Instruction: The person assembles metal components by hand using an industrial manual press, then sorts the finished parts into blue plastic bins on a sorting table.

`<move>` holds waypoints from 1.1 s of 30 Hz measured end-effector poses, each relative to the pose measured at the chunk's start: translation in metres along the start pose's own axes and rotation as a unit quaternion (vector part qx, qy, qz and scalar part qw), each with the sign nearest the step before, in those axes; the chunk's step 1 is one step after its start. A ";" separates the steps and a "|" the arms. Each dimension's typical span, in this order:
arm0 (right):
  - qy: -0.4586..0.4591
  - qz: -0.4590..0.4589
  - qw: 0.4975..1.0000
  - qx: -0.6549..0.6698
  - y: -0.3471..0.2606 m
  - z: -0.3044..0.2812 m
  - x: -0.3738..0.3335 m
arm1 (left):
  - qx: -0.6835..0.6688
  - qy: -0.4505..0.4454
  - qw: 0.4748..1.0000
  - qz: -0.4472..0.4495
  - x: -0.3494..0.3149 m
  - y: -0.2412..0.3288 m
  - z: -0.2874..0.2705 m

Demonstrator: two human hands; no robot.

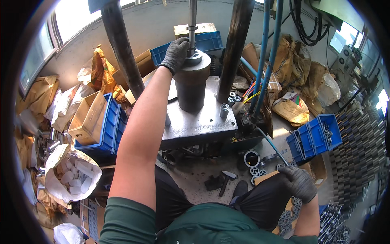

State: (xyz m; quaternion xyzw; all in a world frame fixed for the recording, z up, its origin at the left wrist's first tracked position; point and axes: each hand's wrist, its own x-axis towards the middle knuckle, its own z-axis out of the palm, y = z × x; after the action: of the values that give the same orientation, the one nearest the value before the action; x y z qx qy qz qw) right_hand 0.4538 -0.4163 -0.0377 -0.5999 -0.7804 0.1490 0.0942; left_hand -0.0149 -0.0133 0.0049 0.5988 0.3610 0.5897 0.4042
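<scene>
Two dark columns [122, 49] flank the die block [191, 83] (open toward the person).

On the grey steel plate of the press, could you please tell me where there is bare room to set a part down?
The steel plate is bare in front of the dark cylinder, toward its near edge. The right rear is crowded with small bushings beside the column.

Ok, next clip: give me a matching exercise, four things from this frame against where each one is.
Things:
1. left hand
2. right hand
3. hammer
4. paper sack of pale cylinders

Places:
A. on the floor between the knees
B. on top of the dark press cylinder
C. far left, below the blue crate
D. by the right knee, over a stack of metal rings

Pairs: 1-B, 2-D, 3-A, 4-C
</scene>
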 end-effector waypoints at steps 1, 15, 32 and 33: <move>-0.041 -0.006 0.999 -0.020 0.002 -0.001 0.001 | -0.005 -0.001 1.000 -0.004 0.001 0.000 0.000; -0.037 0.044 0.995 0.086 0.003 -0.006 0.003 | 0.026 0.000 1.000 0.005 0.003 -0.002 -0.001; -0.085 0.004 0.996 -0.011 0.006 -0.008 0.006 | 0.050 -0.002 0.999 -0.001 0.003 -0.004 -0.001; -0.116 -0.007 0.992 -0.038 0.006 -0.008 0.006 | 0.045 -0.005 0.999 -0.001 0.004 -0.004 -0.001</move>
State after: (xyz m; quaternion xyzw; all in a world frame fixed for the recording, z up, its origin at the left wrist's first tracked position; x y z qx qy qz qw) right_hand 0.4600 -0.4083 -0.0318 -0.5763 -0.7952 0.1875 -0.0190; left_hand -0.0155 -0.0082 0.0027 0.6191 0.3856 0.5691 0.3797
